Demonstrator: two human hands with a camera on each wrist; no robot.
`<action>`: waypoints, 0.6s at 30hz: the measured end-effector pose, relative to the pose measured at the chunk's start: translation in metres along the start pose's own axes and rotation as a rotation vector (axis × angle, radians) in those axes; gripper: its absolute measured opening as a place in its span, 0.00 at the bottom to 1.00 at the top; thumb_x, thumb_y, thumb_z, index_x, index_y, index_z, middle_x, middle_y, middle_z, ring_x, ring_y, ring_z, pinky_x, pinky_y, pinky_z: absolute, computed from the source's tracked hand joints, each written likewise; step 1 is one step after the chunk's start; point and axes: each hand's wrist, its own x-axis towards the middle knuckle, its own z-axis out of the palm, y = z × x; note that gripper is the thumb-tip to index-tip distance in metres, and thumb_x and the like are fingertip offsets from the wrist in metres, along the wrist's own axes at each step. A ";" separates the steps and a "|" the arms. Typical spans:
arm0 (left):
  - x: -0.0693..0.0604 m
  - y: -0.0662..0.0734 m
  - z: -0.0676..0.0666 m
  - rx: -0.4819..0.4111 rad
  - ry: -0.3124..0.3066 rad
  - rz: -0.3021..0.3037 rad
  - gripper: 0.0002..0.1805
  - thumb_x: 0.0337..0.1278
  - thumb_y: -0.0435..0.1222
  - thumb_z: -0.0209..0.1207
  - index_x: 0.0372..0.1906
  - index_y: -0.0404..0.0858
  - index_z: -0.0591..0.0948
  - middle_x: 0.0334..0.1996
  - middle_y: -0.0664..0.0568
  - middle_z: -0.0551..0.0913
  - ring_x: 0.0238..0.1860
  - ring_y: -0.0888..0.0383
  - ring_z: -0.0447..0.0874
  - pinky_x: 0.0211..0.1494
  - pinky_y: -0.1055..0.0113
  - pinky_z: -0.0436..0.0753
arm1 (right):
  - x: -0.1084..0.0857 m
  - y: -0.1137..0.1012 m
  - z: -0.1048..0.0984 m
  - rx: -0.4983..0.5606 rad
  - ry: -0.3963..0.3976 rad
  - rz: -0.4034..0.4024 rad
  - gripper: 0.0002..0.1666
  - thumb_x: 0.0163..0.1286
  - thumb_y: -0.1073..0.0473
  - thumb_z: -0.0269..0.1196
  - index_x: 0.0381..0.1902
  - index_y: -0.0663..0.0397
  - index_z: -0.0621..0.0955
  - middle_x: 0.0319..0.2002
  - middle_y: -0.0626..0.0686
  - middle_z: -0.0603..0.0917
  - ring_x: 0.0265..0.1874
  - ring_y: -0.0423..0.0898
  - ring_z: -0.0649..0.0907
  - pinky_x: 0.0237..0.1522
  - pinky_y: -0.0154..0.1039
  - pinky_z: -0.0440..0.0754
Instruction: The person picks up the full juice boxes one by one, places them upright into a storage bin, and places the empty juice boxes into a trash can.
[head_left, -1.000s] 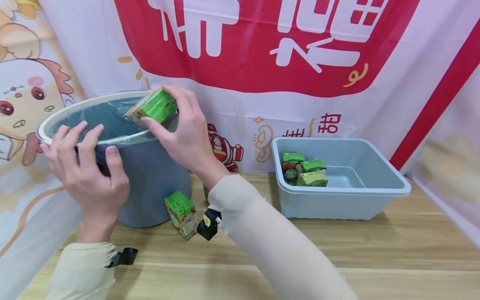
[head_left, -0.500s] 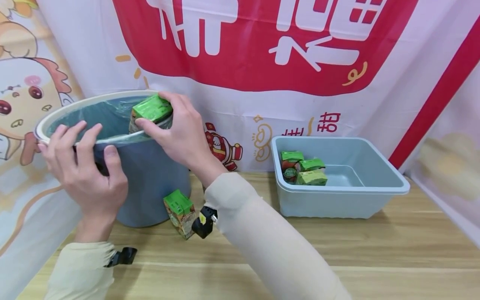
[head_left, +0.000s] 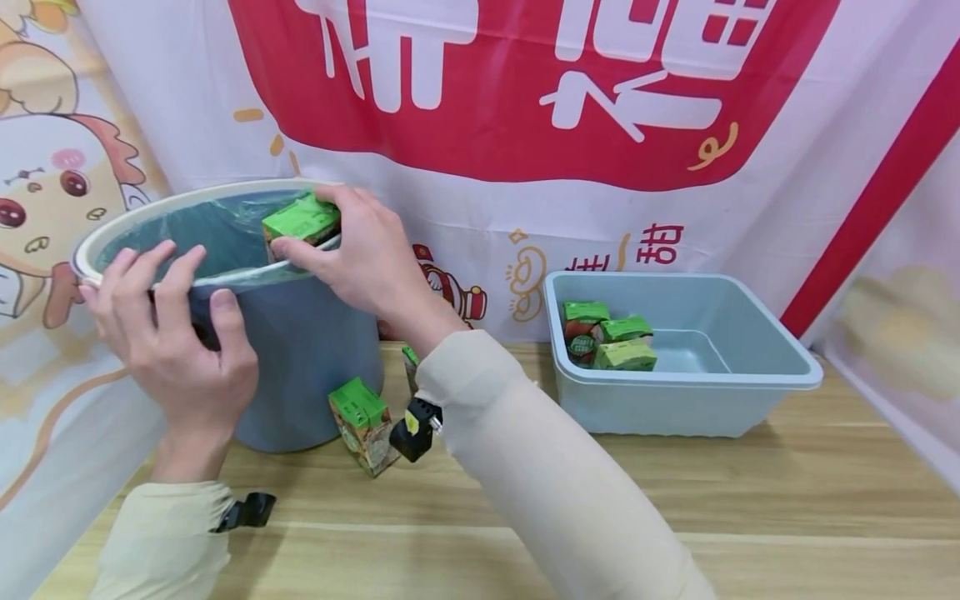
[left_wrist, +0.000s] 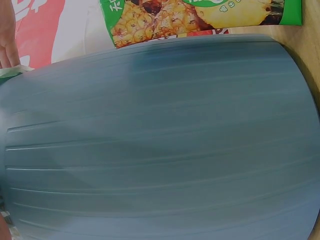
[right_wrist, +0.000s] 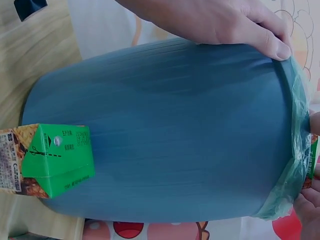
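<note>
My left hand (head_left: 176, 342) holds the near left rim of a blue trash bin (head_left: 307, 358), its fingers over the edge and thumb outside. The bin has a pale rim and a clear plastic liner. At the right side of its mouth, my right hand (head_left: 367, 254) grips a green-topped drink carton (head_left: 300, 217) between thumb and fingers. The carton's lower part is hidden behind the rim. Another drink carton (head_left: 365, 425), with pineapple pictures, stands on the table against the bin. In the right wrist view its green top (right_wrist: 65, 155) shows near the bin's base.
A light-blue plastic tub (head_left: 675, 408) stands to the right, with several green-topped packages (head_left: 626, 354) at its left end. Part of another carton (head_left: 410, 362) shows behind my right wrist. A printed cloth (head_left: 480, 200) hangs behind the wooden table (head_left: 600, 500).
My right hand has lowered the drink carton slightly into the bin's mouth and turned it from a tilt to more upright. My left hand stays on the rim.
</note>
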 end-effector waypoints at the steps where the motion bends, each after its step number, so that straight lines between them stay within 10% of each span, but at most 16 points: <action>1: 0.000 0.001 0.000 0.002 -0.002 -0.002 0.25 0.66 0.49 0.52 0.54 0.36 0.86 0.60 0.38 0.84 0.71 0.42 0.75 0.88 0.44 0.46 | 0.000 0.000 0.000 -0.003 -0.007 0.004 0.45 0.67 0.38 0.73 0.77 0.45 0.73 0.66 0.45 0.80 0.56 0.36 0.76 0.50 0.27 0.79; 18: 0.001 0.001 0.000 -0.007 -0.005 0.001 0.25 0.67 0.50 0.52 0.54 0.36 0.87 0.60 0.39 0.84 0.71 0.43 0.75 0.88 0.45 0.46 | -0.002 0.006 -0.006 0.043 -0.064 0.060 0.46 0.67 0.34 0.71 0.78 0.43 0.72 0.73 0.43 0.77 0.68 0.38 0.79 0.65 0.35 0.82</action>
